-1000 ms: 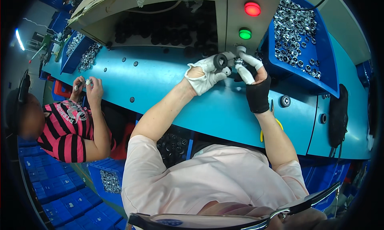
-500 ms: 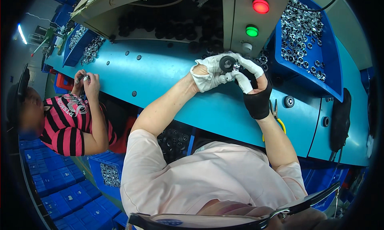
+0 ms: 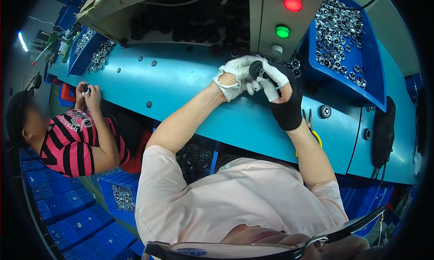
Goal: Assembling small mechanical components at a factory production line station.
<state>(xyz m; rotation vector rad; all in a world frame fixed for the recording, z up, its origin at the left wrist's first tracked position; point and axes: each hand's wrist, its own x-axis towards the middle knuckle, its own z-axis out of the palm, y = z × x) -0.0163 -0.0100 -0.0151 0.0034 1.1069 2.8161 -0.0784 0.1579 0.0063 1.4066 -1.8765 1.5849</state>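
Listing the head view, we record first, at centre, our left hand in a thin white cloth glove with a hole at the wrist (image 3: pixel 233 79), its fingers clamped on a black, round, wheel-shaped part (image 3: pixel 256 69). Our right hand, in a black fingerless glove with white-wrapped fingertips (image 3: pixel 285 95), has thumb and forefinger curled close at the part's right side; we cannot tell whether they grip it. The part is raised over a glossy teal workbench (image 3: pixel 253 133).

Behind our hands: one beige machine housing (image 3: pixel 266 11), with a round red lamp (image 3: pixel 293 3), a round green lamp (image 3: pixel 283 31) and a white knob (image 3: pixel 277 50).

To the right: one blue plastic bin (image 3: pixel 373 61) of shiny chrome rings (image 3: pixel 339 29); below it, yellow-handled pliers (image 3: pixel 318 137), partly behind our right forearm, near a black wheel with a pale centre (image 3: pixel 325 111).

To the left: several small black discs (image 3: pixel 149 104) on the workbench; beyond, a co-worker in a pink-and-black striped shirt (image 3: pixel 81 153), hands together.
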